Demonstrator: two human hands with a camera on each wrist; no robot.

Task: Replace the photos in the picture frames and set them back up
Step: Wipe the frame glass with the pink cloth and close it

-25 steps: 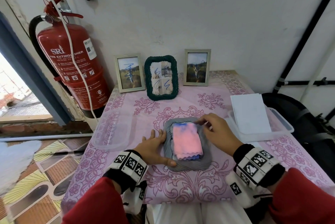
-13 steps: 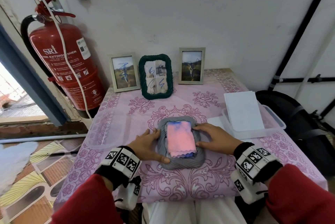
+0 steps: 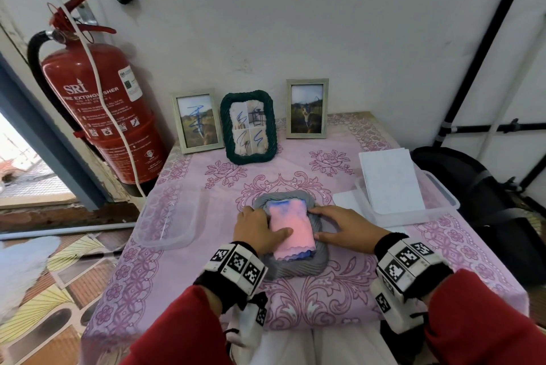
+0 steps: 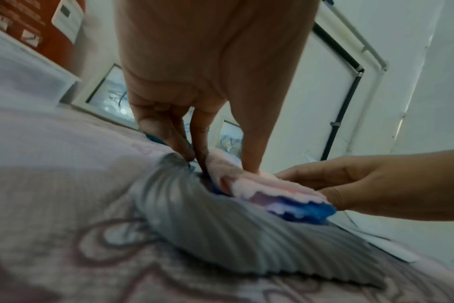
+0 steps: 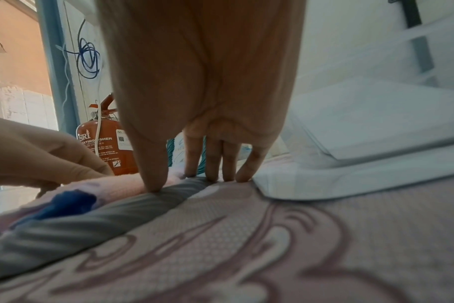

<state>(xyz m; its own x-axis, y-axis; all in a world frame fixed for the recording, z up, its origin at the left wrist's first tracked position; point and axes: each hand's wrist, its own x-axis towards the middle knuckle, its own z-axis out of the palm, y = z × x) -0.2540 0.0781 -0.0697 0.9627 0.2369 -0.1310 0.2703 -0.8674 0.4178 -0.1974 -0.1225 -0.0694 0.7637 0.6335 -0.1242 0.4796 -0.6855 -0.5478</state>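
Observation:
A grey ribbed picture frame (image 3: pixel 295 267) lies flat on the pink tablecloth, with a folded pink and blue cloth (image 3: pixel 295 226) on it. My left hand (image 3: pixel 266 221) pinches the cloth's left edge: thumb on top, fingers (image 4: pixel 189 151) tucked down between cloth (image 4: pixel 259 182) and frame (image 4: pixel 220 235). My right hand (image 3: pixel 334 223) rests with straight fingers (image 5: pixel 228 164) on the frame's right rim (image 5: pixel 91 223), thumb against the cloth (image 5: pixel 111 182). Three frames stand at the wall: a pale one (image 3: pixel 198 121), a dark green one (image 3: pixel 248 128) and another pale one (image 3: pixel 307 109).
A clear tray (image 3: pixel 443 199) on the right holds a stack of white sheets (image 3: pixel 390 181). A clear plastic lid (image 3: pixel 168 217) lies at the table's left edge. A red fire extinguisher (image 3: pixel 103 113) stands left of the table, a black bag (image 3: pixel 487 202) to the right.
My left hand has moved from the table beside the grey frame onto the cloth and taken its left edge. My right hand has slid down the frame's right rim.

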